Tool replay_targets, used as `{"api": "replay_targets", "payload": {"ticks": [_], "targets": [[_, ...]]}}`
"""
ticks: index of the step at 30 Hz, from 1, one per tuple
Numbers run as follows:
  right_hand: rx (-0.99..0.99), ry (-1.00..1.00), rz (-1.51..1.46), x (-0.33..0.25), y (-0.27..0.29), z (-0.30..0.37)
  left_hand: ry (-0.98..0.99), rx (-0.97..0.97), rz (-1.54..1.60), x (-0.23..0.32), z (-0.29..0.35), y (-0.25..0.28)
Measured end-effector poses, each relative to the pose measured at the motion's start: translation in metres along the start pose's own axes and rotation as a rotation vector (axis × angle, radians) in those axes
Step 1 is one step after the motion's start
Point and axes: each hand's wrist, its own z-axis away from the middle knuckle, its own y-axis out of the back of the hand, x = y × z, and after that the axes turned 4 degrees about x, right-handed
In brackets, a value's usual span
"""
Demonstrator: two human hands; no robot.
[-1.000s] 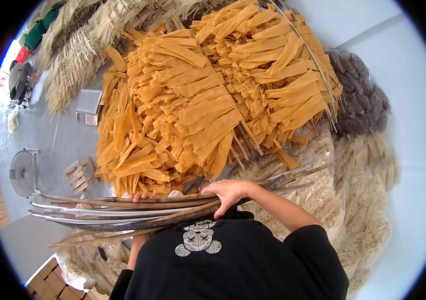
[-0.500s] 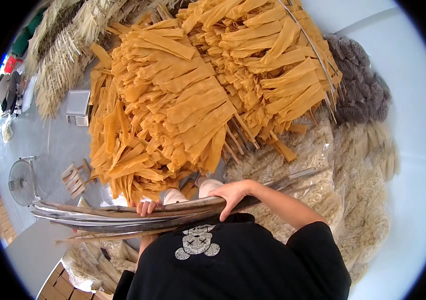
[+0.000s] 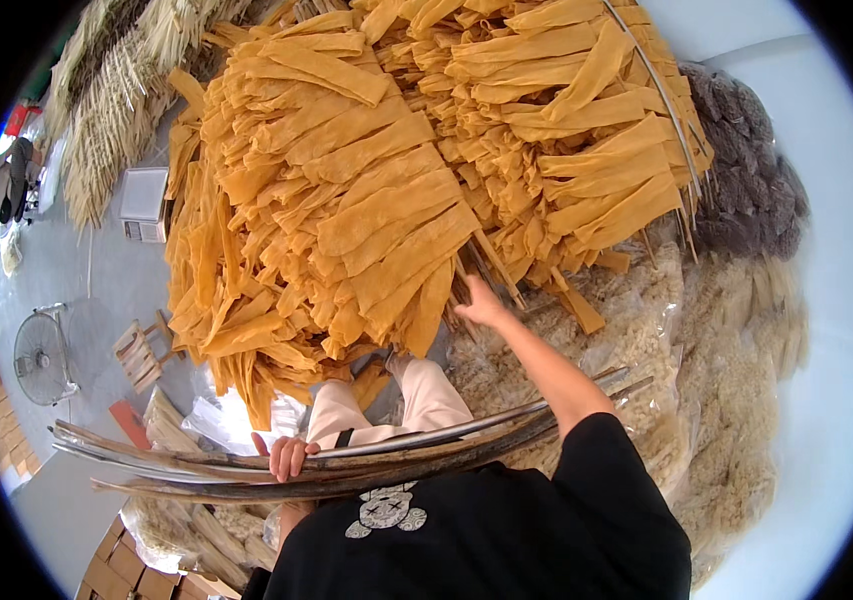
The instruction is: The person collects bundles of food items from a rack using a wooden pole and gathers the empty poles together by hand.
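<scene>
A bundle of long, slightly bent wooden and metallic-looking poles (image 3: pixel 466 456) lies crosswise against my body. My left hand (image 3: pixel 289 457) is closed around it left of the middle, fingers over the top. My right arm stretches forward. At its end, my right hand (image 3: pixel 482 303) closes on the ends of wooden poles (image 3: pixel 458 290) that stick out of a heap of orange-yellow flat strips (image 3: pixel 346 190). The strips hang folded in dense rows. How many poles the right fingers hold is hidden.
Beyond lies a second orange heap (image 3: pixel 596 110) with thin poles along its edge. Clear bags of pale, crinkled material (image 3: pixel 736 400) and dark brown bundles (image 3: pixel 741 160) are on the right. On the left stand a fan (image 3: pixel 43 355), a small stool (image 3: pixel 141 355) and a scale (image 3: pixel 144 195).
My right hand has let go of the pole bundle and reached forward to the pole ends at the orange heap. My left hand keeps the bundle, now slightly lower.
</scene>
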Motion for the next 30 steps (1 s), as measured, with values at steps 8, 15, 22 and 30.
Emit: {"api": "replay_targets", "payload": {"ticks": [8,15,22,30], "targets": [[0.223,-0.129,-0.064,0.057,0.003,-0.074,-0.109,-0.016,0.0,-0.004,0.029,0.034],[0.199,-0.366,-0.096,0.042,-0.006,-0.103,-0.226,0.266,0.07,-0.009,0.053,0.036],[0.138,-0.275,0.009,0.053,-0.017,-0.116,-0.22,0.192,0.028,-0.009,0.054,0.047],[0.23,-0.42,-0.059,0.053,-0.034,-0.114,-0.235,0.32,0.075,-0.006,0.051,0.041]]}}
